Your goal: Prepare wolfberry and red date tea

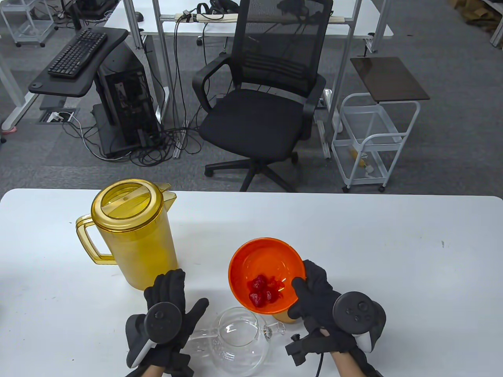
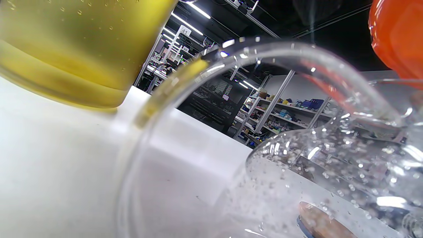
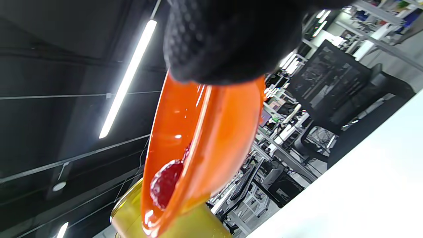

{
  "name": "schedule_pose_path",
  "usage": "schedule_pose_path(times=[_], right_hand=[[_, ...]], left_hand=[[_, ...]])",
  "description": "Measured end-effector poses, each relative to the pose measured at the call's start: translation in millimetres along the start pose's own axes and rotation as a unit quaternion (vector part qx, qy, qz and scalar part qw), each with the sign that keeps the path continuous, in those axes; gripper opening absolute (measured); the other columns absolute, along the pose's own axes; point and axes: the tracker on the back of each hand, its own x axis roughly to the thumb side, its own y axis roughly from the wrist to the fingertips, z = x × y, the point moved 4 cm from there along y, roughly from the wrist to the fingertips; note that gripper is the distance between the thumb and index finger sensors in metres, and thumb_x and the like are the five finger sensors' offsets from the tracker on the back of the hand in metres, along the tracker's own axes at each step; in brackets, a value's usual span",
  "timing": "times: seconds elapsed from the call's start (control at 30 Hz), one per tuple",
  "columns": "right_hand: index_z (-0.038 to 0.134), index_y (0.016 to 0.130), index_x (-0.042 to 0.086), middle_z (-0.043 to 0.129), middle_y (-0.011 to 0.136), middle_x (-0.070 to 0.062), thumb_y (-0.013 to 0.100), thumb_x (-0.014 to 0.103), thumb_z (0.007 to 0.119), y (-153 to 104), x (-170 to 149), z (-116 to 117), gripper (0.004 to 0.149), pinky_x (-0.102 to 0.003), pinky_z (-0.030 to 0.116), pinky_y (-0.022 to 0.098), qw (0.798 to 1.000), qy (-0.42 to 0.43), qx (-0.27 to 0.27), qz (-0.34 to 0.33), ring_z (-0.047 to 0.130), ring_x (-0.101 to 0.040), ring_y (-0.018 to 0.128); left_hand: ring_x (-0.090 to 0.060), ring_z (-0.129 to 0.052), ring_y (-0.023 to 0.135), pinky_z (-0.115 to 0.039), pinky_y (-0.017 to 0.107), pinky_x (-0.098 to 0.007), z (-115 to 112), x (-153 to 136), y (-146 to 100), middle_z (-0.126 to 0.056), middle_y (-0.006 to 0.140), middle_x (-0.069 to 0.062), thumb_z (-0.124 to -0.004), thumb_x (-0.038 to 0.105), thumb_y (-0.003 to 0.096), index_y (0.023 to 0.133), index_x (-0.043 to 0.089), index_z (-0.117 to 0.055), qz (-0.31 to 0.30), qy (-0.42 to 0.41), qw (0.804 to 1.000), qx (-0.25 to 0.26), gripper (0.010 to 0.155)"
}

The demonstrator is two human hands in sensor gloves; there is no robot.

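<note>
A clear glass teapot (image 1: 237, 339) stands at the table's front edge, spout to the right. It fills the left wrist view (image 2: 330, 165). My right hand (image 1: 304, 277) grips the rim of an orange bowl (image 1: 263, 271), thumb inside, and holds it tilted above the teapot's mouth. Several red dates (image 1: 262, 292) lie at the bowl's low side. The right wrist view shows the bowl (image 3: 205, 138) on edge with a date (image 3: 165, 181) near its lip. My left hand (image 1: 184, 298) lies with fingers spread beside the teapot's handle, which runs under the thumb.
A tall yellow lidded pitcher (image 1: 133, 235) stands left of the bowl, just beyond my left hand, and shows in the left wrist view (image 2: 82, 49). A small brownish item (image 1: 285, 316) sits under the bowl. A black office chair (image 1: 259, 118) stands beyond the table.
</note>
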Motion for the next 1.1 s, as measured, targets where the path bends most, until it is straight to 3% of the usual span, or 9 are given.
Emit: schedule_pose_path(times=[0.47,1.1], right_hand=[[0.054,0.090,-0.015,0.086,0.058,-0.029,0.054,0.015,0.072,-10,20,29,0.050,-0.029,0.090,0.016,0.995,-0.066,0.018,-0.077,0.104,-0.013,0.020],[0.054,0.089,-0.014,0.086,0.061,-0.028,0.055,0.015,0.071,-15,22,46,0.048,-0.032,0.091,0.020,0.989,-0.094,0.035,-0.104,0.105,-0.016,0.024]], left_hand=[[-0.048,-0.027,0.115,-0.017,0.080,-0.057,1,0,0,-0.030,0.125,-0.017,-0.062,0.061,0.0572,0.118,0.013,-0.019,-0.001,0.000,1.000,0.001,0.089],[-0.048,-0.026,0.115,-0.017,0.080,-0.057,1,0,0,-0.030,0.125,-0.017,-0.062,0.061,0.0571,0.118,0.013,-0.019,-0.001,0.000,1.000,0.001,0.089]])
